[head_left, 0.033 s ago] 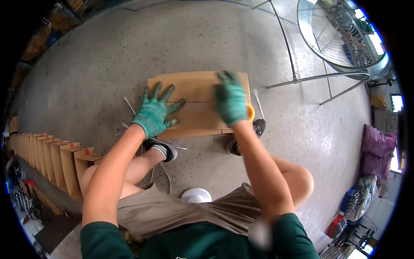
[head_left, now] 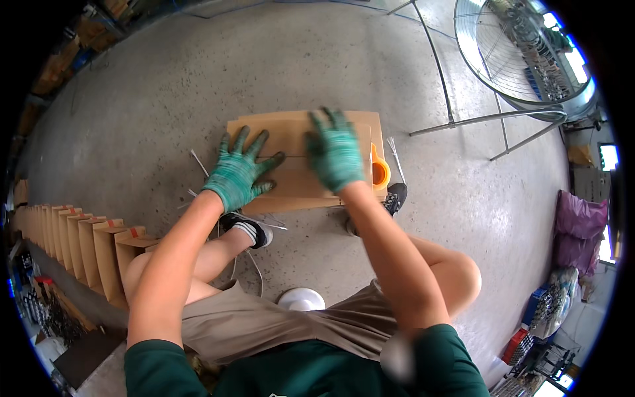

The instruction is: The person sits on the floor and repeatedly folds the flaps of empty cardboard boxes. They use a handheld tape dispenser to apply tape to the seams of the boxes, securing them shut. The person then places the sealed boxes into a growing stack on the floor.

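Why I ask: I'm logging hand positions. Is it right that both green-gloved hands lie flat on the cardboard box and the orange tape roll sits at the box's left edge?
Not quite. Both hands, the left hand and the right hand, do lie flat on the cardboard box, but the orange tape roll sits at the box's right edge, not its left. The head view shows it.

Both gloved hands lie flat on the cardboard box [head_left: 301, 135], so the left hand [head_left: 239, 173] and right hand [head_left: 334, 155] hide the middle of its top and most of the seam between its flaps. The orange tape dispenser [head_left: 378, 171] at the box's right edge shows only in part. The large fan [head_left: 512, 49] is cut off at the upper right rim. Shelf goods [head_left: 40, 308] at the lower left are too small to tell.
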Motion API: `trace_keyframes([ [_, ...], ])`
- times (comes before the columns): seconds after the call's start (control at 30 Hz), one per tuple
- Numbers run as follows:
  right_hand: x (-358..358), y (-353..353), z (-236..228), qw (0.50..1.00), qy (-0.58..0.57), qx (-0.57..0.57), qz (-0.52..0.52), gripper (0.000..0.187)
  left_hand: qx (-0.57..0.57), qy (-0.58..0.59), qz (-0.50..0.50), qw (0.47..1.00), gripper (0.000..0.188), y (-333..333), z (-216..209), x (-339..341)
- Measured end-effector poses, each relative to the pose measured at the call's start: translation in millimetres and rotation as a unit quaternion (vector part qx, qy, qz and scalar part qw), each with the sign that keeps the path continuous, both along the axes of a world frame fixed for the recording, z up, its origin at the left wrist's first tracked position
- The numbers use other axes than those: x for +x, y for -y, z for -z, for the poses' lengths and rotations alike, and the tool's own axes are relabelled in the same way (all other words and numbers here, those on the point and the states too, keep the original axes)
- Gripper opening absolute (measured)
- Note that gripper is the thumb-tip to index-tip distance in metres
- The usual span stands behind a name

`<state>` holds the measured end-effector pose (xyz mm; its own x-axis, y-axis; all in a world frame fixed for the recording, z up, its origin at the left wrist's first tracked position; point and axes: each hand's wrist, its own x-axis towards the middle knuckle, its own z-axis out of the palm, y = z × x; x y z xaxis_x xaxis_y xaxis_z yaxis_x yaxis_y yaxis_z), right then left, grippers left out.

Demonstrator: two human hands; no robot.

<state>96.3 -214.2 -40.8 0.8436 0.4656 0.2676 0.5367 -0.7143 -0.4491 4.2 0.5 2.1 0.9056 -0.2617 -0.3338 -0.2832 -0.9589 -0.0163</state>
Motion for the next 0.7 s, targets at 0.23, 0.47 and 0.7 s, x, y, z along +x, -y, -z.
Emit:
trace_keyframes([
  [0.23,2,47,14,0.983,0.050,-0.162,0.071,0.059,-0.094,0.123,-0.035,0.987,0.062,-13,34,-17],
  [0.47,5,108,64,0.862,-0.370,0.266,0.222,0.083,-0.486,0.186,-0.271,0.810,0.077,-36,107,-13],
  [0.7,-7,100,-43,0.645,-0.440,0.622,-0.066,0.058,-0.788,-0.063,-0.499,0.356,0.098,-90,30,-40],
])
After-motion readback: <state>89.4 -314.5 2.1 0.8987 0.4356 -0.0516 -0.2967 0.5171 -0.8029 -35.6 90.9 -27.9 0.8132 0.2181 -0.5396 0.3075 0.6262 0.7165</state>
